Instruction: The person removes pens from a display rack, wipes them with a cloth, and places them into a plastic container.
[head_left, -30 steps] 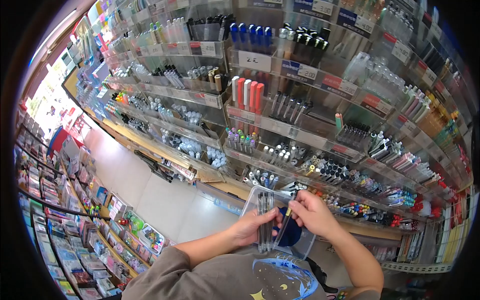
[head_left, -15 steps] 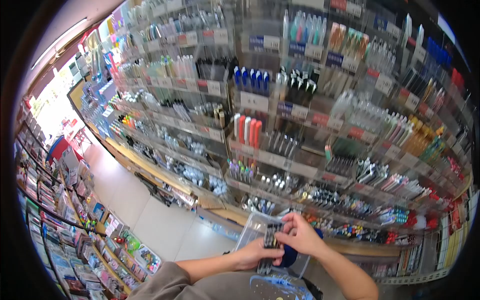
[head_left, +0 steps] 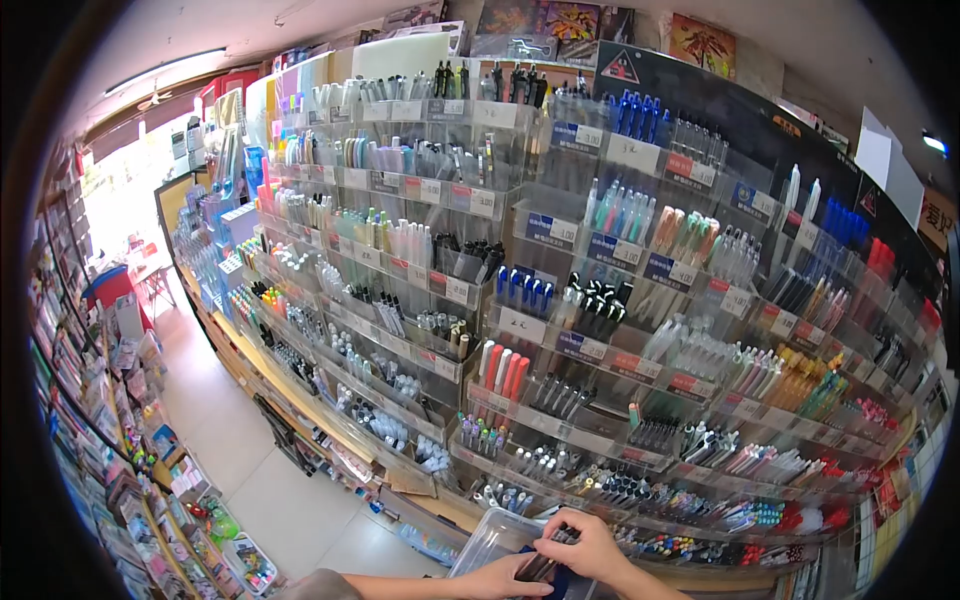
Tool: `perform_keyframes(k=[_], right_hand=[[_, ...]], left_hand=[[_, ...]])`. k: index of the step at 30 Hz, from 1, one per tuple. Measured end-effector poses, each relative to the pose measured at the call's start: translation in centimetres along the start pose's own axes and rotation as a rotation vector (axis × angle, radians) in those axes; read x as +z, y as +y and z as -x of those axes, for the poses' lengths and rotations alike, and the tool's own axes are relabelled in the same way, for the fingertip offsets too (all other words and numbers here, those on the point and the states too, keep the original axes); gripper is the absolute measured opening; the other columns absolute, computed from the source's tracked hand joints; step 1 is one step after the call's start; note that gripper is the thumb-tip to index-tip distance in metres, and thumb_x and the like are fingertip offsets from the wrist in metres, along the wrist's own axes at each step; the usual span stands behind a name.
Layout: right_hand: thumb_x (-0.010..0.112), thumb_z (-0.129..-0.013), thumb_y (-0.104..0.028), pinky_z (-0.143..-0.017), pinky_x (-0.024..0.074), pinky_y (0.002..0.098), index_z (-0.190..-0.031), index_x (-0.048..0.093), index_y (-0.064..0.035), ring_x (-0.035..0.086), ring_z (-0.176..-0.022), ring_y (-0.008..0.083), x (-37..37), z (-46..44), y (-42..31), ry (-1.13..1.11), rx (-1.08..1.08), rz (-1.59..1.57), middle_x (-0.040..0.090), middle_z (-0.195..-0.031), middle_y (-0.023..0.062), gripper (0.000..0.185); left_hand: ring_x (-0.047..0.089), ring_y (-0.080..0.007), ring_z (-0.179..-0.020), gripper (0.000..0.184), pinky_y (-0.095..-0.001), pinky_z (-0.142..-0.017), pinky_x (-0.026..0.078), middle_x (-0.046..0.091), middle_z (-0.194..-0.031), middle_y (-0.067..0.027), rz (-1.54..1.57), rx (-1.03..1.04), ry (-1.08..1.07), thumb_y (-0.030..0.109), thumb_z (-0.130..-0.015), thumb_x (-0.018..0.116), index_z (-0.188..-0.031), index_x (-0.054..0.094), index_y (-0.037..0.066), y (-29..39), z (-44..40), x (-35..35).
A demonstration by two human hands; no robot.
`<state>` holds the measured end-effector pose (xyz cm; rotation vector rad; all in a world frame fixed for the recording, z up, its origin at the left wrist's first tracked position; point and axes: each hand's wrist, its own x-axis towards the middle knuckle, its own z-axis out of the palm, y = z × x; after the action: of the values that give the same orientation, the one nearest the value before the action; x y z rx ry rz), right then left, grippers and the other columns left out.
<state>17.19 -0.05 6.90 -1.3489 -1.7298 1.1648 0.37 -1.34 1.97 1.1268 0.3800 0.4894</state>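
Note:
At the bottom centre my left hand (head_left: 505,577) is wrapped round a bundle of dark-capped clear pens (head_left: 537,568). My right hand (head_left: 583,548) has its fingers curled over the upper end of the same bundle, close beside my left hand. Beneath both hands is a clear plastic bin (head_left: 490,540), with a dark blue thing partly visible inside it. The lower part of the bundle is hidden by my fingers.
A tall display rack with clear shelves (head_left: 575,430) of pens and price labels rises in front. Along its foot runs a wooden ledge (head_left: 440,507). To the left lie a tiled aisle (head_left: 290,505) and another shelf of packaged goods (head_left: 130,500).
The view has tilted up, showing the rack's top. My hands now sit lower in view. My right hand has moved from a pen beside the bundle onto the bundle's upper end.

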Motion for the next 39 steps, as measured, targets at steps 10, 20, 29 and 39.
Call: perform_keyframes(k=[10,20,29,39], right_hand=[[0.073,-0.069,-0.009,-0.045,0.0349,0.0171,-0.083,0.058,-0.0047,0.049,-0.059,0.0025,1.1,0.4,-2.5,0.048,0.188,-0.433,0.055,-0.069,-0.0023,0.021],[0.073,-0.062,-0.006,-0.042,0.0368,0.0197,-0.075,0.058,-0.0061,0.047,-0.047,0.0057,-4.7,-2.0,-10.5,0.297,-0.111,-0.223,0.054,-0.062,-0.0018,0.019],[0.065,-0.071,-0.012,-0.038,0.0288,0.0184,-0.073,0.058,-0.0079,0.042,-0.044,0.0035,-12.5,-9.5,-26.4,0.646,-0.613,-0.099,0.051,-0.059,-0.0033,0.009],[0.067,-0.067,-0.013,-0.048,0.0377,0.0251,-0.062,0.06,-0.0034,0.048,-0.05,0.0062,-13.9,-22.2,-30.1,0.802,-0.796,0.405,0.056,-0.058,-0.0022,0.013]], left_hand=[[0.045,-0.0084,-0.046,0.021,-0.0228,-0.041,0.036,0.049,-0.059,-0.0009,-0.044,0.132,0.077,0.017,-0.082,0.058,-0.097,0.05,0.003,2.4,-0.1,0.4],[0.053,-0.0125,-0.09,0.037,-0.0259,-0.074,0.047,0.05,-0.106,-0.0068,-0.058,0.252,-0.051,0.008,-0.086,0.052,-0.119,0.034,0.004,7.3,-1.3,-3.2],[0.055,-0.0128,-0.083,0.021,-0.0239,-0.068,0.049,0.055,-0.097,-0.0073,-0.783,1.066,0.486,0.0,-0.084,0.049,-0.105,0.048,0.002,25.0,-4.3,-8.5],[0.056,-0.0367,-0.09,0.027,-0.0393,-0.076,0.044,0.059,-0.092,-0.0208,-1.299,1.039,0.717,0.004,-0.078,0.053,-0.104,0.047,-0.003,34.0,-10.7,-11.5]])
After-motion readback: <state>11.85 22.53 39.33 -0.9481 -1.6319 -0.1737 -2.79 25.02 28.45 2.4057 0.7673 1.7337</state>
